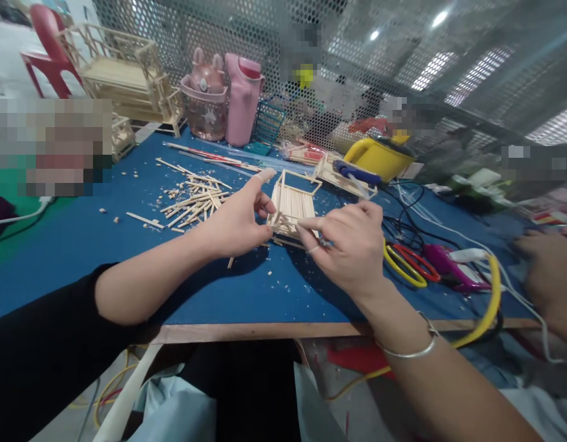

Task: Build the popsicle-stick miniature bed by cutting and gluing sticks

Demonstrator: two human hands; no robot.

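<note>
A small stick model (295, 199) made of thin wooden sticks, with a slatted base and raised frame, stands on the blue table. My left hand (240, 218) grips its left edge between thumb and curled fingers, the index finger stretched out past it. At the model's near right side, my right hand (345, 245) is closed in a pinch on a thin wooden stick, mostly hidden by the fingers. Left of the model lies a pile of loose wooden sticks (198, 199) with small cut bits around it.
A yellow mug-like container (380, 158), yellow-handled scissors (405, 267), a purple tool (453, 270) and cables lie to the right. Behind stand a pink bottle (243, 101), a rabbit-eared cup (205, 107) and a larger stick model (122, 77). Another person's hand (550, 276) is at far right.
</note>
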